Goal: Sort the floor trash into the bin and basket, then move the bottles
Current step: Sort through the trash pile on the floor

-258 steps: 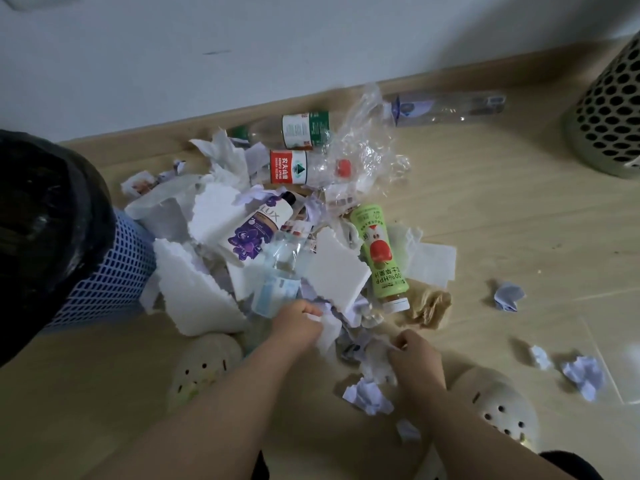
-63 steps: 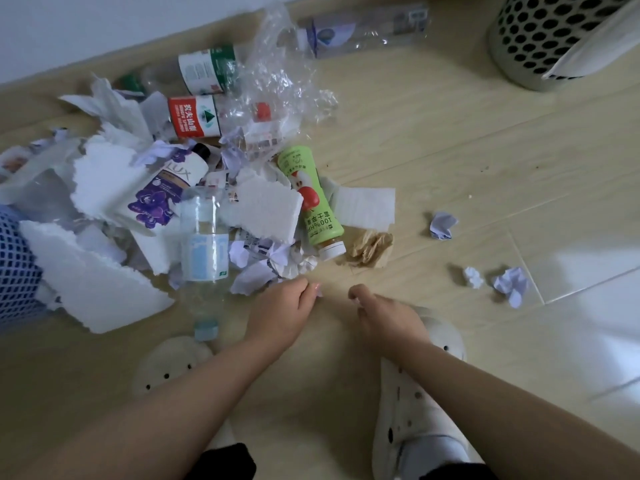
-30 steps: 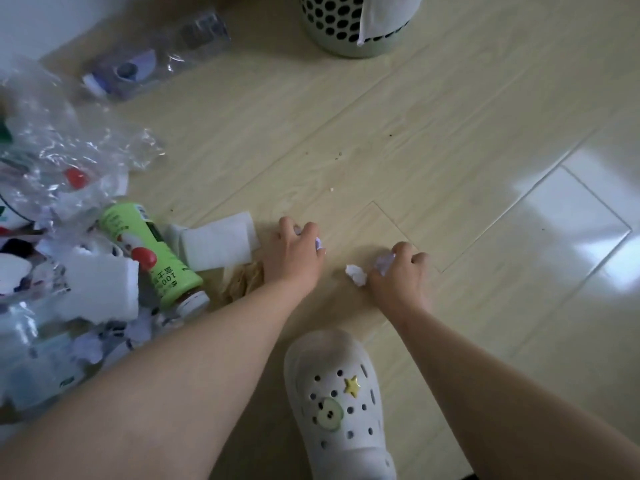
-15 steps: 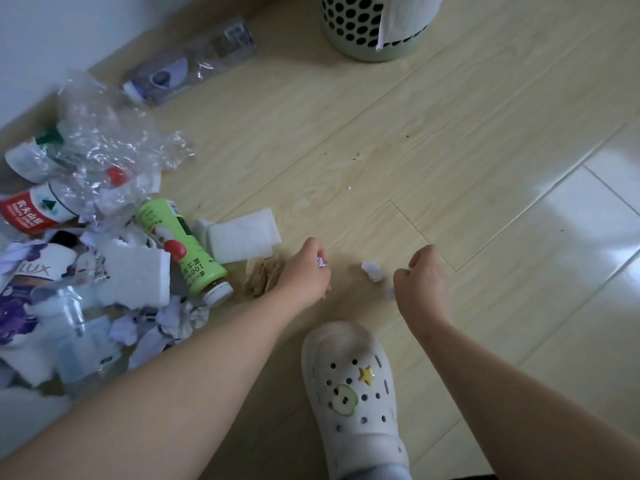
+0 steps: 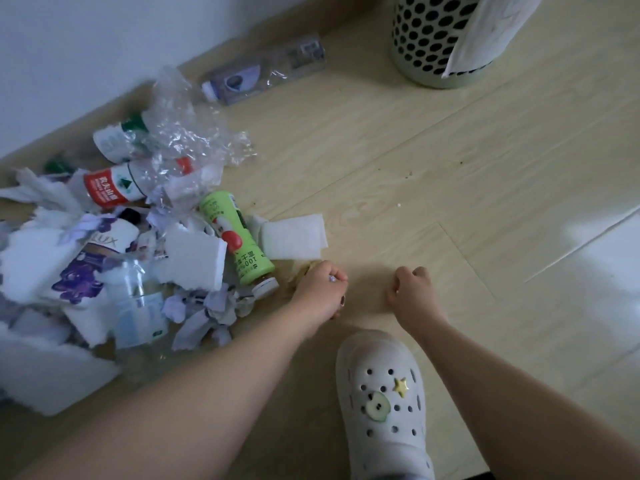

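The left hand [image 5: 320, 289] was curled round a small scrap [image 5: 332, 278], low over the floor [image 5: 415, 168] beside the trash pile [image 5: 194, 258], probably gathering bits before one trip. The right hand [image 5: 412, 289] was fisted too; whether it held anything I could not tell. The basket [image 5: 426, 43] stood well apart, the bottles [image 5: 242, 244] lying unsorted in the pile.

Glossy wood-grain floor [image 5: 450, 161], crinkled clear plastic wrap [image 5: 194, 133], paper scraps [image 5: 214, 303]
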`<state>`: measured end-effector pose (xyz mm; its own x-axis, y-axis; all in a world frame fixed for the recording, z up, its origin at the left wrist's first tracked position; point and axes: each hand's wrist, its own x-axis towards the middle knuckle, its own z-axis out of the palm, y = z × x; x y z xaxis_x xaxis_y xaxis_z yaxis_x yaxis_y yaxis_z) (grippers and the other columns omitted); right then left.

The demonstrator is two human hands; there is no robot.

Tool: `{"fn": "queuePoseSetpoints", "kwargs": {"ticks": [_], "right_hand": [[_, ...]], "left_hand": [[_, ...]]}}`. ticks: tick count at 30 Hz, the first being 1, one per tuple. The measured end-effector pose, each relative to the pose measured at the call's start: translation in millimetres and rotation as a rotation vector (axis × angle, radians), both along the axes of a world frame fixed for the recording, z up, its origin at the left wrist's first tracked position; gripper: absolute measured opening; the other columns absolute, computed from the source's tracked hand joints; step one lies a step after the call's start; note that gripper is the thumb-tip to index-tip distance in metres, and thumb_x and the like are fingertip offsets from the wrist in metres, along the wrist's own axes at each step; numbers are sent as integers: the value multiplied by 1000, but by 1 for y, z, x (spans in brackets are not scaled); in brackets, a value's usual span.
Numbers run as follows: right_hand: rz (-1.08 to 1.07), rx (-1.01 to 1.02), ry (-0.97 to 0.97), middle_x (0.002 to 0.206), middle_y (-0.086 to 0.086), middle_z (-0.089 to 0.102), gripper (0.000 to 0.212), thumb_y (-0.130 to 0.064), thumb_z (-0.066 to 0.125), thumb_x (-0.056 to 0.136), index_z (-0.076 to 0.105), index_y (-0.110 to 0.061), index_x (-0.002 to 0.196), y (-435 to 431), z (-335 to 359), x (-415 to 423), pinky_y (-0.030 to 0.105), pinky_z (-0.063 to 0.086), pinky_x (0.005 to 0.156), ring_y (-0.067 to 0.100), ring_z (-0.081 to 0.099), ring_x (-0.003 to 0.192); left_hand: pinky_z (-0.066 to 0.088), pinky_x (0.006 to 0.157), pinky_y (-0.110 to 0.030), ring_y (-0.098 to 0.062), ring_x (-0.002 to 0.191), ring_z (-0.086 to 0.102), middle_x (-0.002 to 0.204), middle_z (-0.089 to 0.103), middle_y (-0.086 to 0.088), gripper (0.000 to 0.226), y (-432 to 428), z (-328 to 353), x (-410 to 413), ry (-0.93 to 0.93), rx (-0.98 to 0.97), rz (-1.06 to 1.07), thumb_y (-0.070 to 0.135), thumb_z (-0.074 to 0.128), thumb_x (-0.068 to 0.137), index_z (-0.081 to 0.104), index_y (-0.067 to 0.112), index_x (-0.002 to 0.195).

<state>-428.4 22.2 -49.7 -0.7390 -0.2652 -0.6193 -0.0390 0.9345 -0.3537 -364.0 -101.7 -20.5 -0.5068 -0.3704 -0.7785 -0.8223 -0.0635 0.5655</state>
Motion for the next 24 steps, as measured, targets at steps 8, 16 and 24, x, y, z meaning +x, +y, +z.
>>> {"fn": "queuePoseSetpoints", "kwargs": {"ticks": [8, 16, 24], "right_hand": [[46, -233, -27, 81, 5, 51, 7, -16, 51, 89, 51, -9, 86, -78, 79, 18, 38, 53, 59, 26, 53, 61], [225, -316, -50, 55, 3, 55, 23, -19, 53, 87, 53, -17, 65, -147, 190, 94, 16, 38, 36, 10, 48, 30], [243, -503, -297, 57, 5, 54, 20, -15, 53, 91, 56, -9, 72, -224, 268, 232, 21, 43, 45, 15, 49, 37]], "left_hand": [[43, 51, -23, -13, 55, 44, 65, 49, -1, 26, -61, 77, 53, 64, -127, 118, 9, 47, 92, 48, 22, 70], [38, 49, -23, -16, 53, 41, 66, 48, -2, 22, -115, 176, 161, 140, -207, 363, 10, 48, 92, 50, 20, 73], [42, 50, -24, -16, 59, 42, 68, 47, -4, 17, -153, 243, 296, 152, -216, 749, 11, 42, 94, 49, 17, 80]]}}
